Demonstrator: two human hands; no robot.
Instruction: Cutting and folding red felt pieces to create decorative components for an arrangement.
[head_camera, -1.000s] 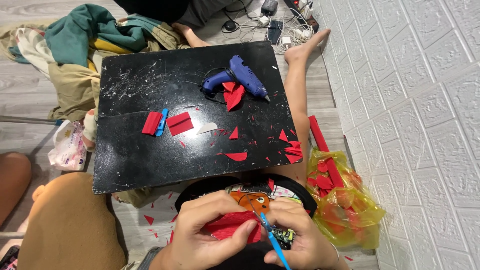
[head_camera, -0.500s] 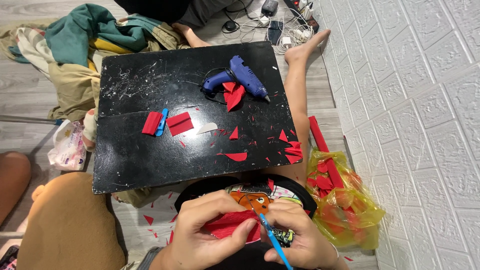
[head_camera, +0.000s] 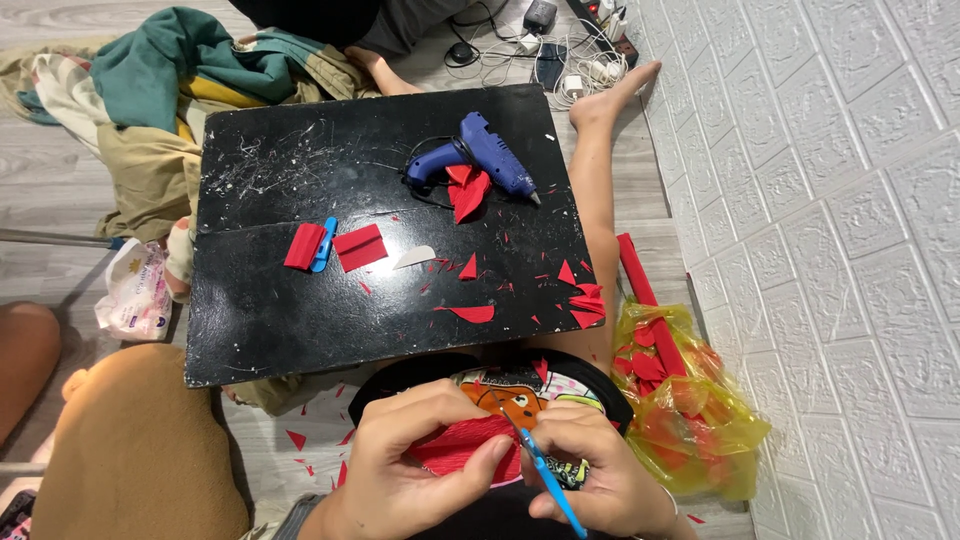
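Note:
My left hand (head_camera: 410, 460) grips a folded piece of red foam sheet (head_camera: 462, 446) low in the view, over my lap. My right hand (head_camera: 590, 470) holds blue-handled scissors (head_camera: 545, 478), their blades at the red sheet's right edge. Ahead lies a black board (head_camera: 300, 300) strewn with red scraps (head_camera: 472, 313). On it sit two red folded pieces (head_camera: 345, 246) with a blue clip (head_camera: 324, 243) between them, and a small white piece (head_camera: 413, 257).
A blue glue gun (head_camera: 480, 158) lies at the board's far side on red cut shapes. A yellow plastic bag (head_camera: 690, 410) with red offcuts sits to the right by a white brick wall. Clothes are piled far left; cables and a power strip lie far right.
My hands stay in place with only slight shifts of the red sheet and scissors. Nothing on the board has moved.

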